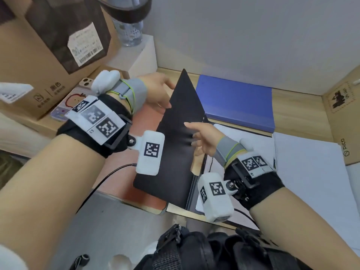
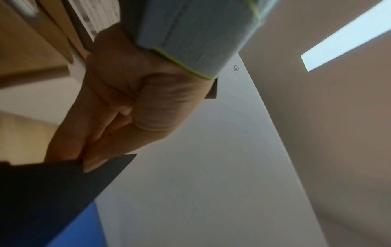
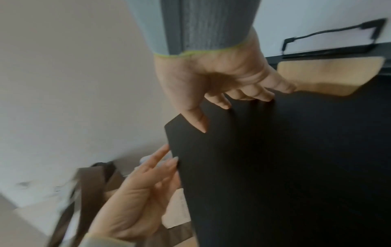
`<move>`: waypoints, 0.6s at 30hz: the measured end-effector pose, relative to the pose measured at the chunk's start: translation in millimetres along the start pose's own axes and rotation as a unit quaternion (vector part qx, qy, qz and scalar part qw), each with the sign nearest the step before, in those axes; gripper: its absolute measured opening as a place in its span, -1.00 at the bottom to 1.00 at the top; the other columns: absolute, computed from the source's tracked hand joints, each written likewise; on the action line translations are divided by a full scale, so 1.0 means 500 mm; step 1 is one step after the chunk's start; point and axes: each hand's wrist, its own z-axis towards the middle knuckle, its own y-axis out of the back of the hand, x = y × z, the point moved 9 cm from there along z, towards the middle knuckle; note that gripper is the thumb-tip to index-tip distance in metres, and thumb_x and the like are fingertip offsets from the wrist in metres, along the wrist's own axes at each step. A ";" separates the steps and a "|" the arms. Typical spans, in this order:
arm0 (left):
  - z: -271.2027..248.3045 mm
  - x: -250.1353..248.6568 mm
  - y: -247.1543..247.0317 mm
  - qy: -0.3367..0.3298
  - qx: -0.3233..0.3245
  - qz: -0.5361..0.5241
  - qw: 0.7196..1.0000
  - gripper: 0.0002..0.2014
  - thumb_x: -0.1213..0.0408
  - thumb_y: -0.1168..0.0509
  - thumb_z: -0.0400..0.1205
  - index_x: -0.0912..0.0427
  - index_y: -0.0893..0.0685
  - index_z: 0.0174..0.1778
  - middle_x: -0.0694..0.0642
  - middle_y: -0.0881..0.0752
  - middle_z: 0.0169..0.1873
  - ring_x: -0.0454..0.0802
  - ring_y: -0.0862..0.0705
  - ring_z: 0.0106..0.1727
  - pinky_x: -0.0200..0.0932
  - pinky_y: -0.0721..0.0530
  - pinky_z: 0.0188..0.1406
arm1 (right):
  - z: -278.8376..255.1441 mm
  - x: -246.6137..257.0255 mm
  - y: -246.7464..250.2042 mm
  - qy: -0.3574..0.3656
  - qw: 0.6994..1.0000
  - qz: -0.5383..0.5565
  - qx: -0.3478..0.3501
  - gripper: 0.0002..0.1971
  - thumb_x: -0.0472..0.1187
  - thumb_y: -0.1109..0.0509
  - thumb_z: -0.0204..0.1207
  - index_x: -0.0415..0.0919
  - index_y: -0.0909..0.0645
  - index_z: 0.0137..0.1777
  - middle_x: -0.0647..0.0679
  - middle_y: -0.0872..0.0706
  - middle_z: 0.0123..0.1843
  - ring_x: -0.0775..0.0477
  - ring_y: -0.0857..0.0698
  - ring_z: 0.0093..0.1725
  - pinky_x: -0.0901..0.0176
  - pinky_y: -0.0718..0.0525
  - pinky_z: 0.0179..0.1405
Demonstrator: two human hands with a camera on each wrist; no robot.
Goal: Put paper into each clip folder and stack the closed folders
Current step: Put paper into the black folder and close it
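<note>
Wooden desk (image 1: 298, 114), black folder (image 1: 175, 137) half-raised over it.
Left hand (image 1: 155, 90) pinches the cover's edge; right hand (image 1: 204, 137) presses straight fingers flat against it.

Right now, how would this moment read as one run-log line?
black folder cover half open | left hand grips cover's edge | right hand fingertips on cover | paper inside | blue folder closed behind

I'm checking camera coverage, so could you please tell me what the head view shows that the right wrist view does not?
Only the head view shows the blue folder lying shut behind, the red folder under the black one, the phone and the loose paper. Only the right wrist view shows the wire clip over paper inside the black folder. Both show the black cover raised, the left hand at its edge, the right hand on its face.
</note>
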 end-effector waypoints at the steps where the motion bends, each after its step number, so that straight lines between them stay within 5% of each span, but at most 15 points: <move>1: -0.008 -0.021 -0.019 -0.009 0.023 -0.045 0.999 -0.47 0.63 -0.33 0.52 0.18 -0.46 0.38 0.24 -0.64 -0.12 0.08 -0.68 -0.23 -0.12 -0.81 -0.27 | -0.014 0.024 0.008 0.017 1.000 0.003 0.001 -0.43 0.00 -0.32 0.56 -0.10 -0.32 0.53 -0.22 -0.32 0.56 -0.34 -0.38 0.49 -0.33 -0.45 0.35; 3: -0.020 -0.058 -0.052 -0.022 0.058 -0.089 0.994 -0.48 0.64 -0.33 0.52 0.20 -0.46 0.36 0.17 -0.60 -0.24 0.02 -0.66 -0.29 -0.23 -0.78 -0.40 | -0.042 0.072 0.023 0.053 0.998 0.017 0.010 -0.48 0.05 -0.31 0.55 -0.07 -0.39 0.47 -0.25 -0.24 0.62 -0.38 -0.29 0.56 -0.44 -0.35 0.42; 5: -0.024 -0.097 -0.087 -0.041 0.083 -0.101 0.991 -0.52 0.62 -0.34 0.51 0.18 -0.47 0.29 0.15 -0.62 -0.26 0.02 -0.68 -0.28 -0.28 -0.79 -0.41 | -0.069 0.107 0.049 0.090 0.996 0.016 0.016 -0.62 0.05 -0.29 0.56 -0.08 -0.52 0.31 -0.19 -0.37 0.56 -0.28 -0.39 0.50 -0.35 -0.51 0.30; 8: -0.019 -0.132 -0.136 -0.053 0.110 -0.117 0.986 -0.57 0.60 -0.37 0.50 0.18 -0.47 0.22 0.17 -0.67 -0.23 0.06 -0.72 -0.23 -0.28 -0.79 -0.40 | -0.091 0.120 0.097 0.120 0.993 0.019 0.008 -0.72 -0.03 -0.27 0.60 -0.15 -0.56 0.22 -0.10 -0.64 0.20 -0.16 -0.57 0.17 -0.10 -0.66 -0.03; 10: -0.013 -0.156 -0.175 -0.061 0.123 -0.133 0.982 -0.59 0.56 -0.40 0.49 0.18 -0.47 0.17 0.14 -0.66 -0.25 0.04 -0.72 -0.23 -0.28 -0.78 -0.43 | -0.101 0.116 0.140 0.131 0.991 0.026 -0.009 -0.87 -0.11 -0.26 0.62 -0.12 -0.58 0.04 -0.06 -0.68 -0.04 -0.15 -0.62 0.02 -0.15 -0.67 0.02; 14: 0.015 -0.167 -0.269 -0.058 0.154 -0.164 0.973 -0.62 0.43 -0.49 0.45 0.11 -0.50 0.08 0.00 -0.64 -0.33 -0.10 -0.71 -0.28 -0.28 -0.75 -0.42 | -0.115 0.083 0.231 0.134 0.989 0.042 -0.042 -0.85 -0.24 -0.17 0.65 -0.13 -0.56 0.08 -0.07 -0.69 -0.13 -0.09 -0.67 -0.20 0.05 -0.71 -0.20; 16: 0.042 -0.141 -0.322 -0.025 0.163 -0.169 0.972 -0.53 0.39 -0.49 0.46 0.13 -0.49 0.24 0.00 -0.64 -0.20 -0.12 -0.70 -0.17 -0.26 -0.75 -0.34 | -0.114 0.052 0.286 0.128 0.989 0.039 -0.066 -0.81 -0.26 -0.13 0.67 -0.10 -0.57 0.13 -0.02 -0.69 -0.17 -0.02 -0.67 -0.27 0.19 -0.72 -0.36; 18: 0.072 -0.091 -0.361 0.022 0.143 -0.154 0.977 -0.37 0.34 -0.48 0.48 0.15 -0.40 0.46 0.12 -0.61 0.16 0.01 -0.65 0.16 -0.09 -0.74 0.03 | -0.110 0.012 0.338 0.117 0.988 0.028 -0.095 -0.78 -0.29 -0.10 0.69 -0.08 -0.55 0.15 0.02 -0.67 -0.20 0.04 -0.65 -0.30 0.29 -0.70 -0.42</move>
